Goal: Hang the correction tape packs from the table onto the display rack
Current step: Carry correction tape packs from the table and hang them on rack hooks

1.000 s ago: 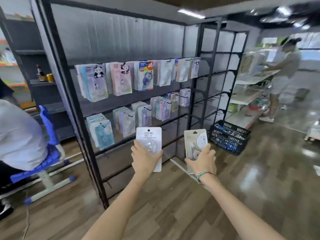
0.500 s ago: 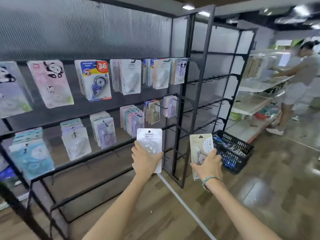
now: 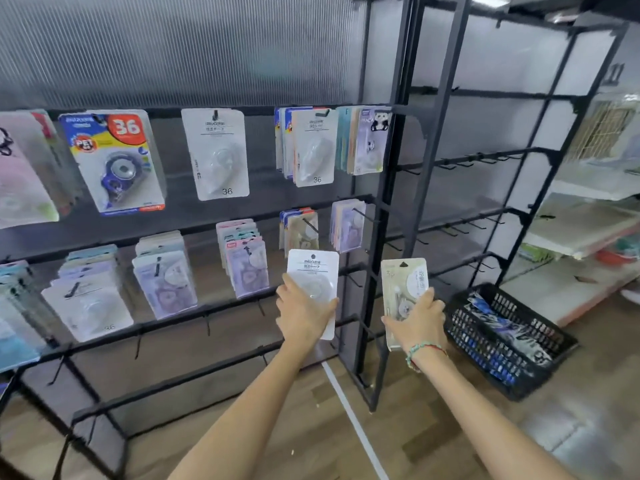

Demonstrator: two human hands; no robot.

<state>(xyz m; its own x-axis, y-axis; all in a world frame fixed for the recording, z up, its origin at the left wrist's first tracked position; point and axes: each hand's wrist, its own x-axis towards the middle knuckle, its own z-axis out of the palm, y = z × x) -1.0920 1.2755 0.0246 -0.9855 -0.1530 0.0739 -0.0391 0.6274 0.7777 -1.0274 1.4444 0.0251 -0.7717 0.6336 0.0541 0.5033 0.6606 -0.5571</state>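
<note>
My left hand (image 3: 303, 313) grips a white correction tape pack (image 3: 313, 271) by its lower part, upright in front of the black display rack (image 3: 379, 237). My right hand (image 3: 419, 325) grips a beige correction tape pack (image 3: 403, 282) just right of the rack's upright post. Both packs are level with the rack's third bar. Many correction tape packs hang on hooks in two rows, among them a matching white pack (image 3: 216, 152) and a blue pack marked 36 (image 3: 114, 161). The table is out of view.
A second black rack section (image 3: 485, 161) with bare hooks stands to the right. On the wooden floor beside it sits a black plastic basket (image 3: 502, 341) holding packaged goods. White shelves (image 3: 585, 230) lie at the far right. Empty hooks line the lower bars.
I have come closer to the rack and turned left, so the hanging packs look larger. Both hands kept their packs and rose slightly toward the rack.
</note>
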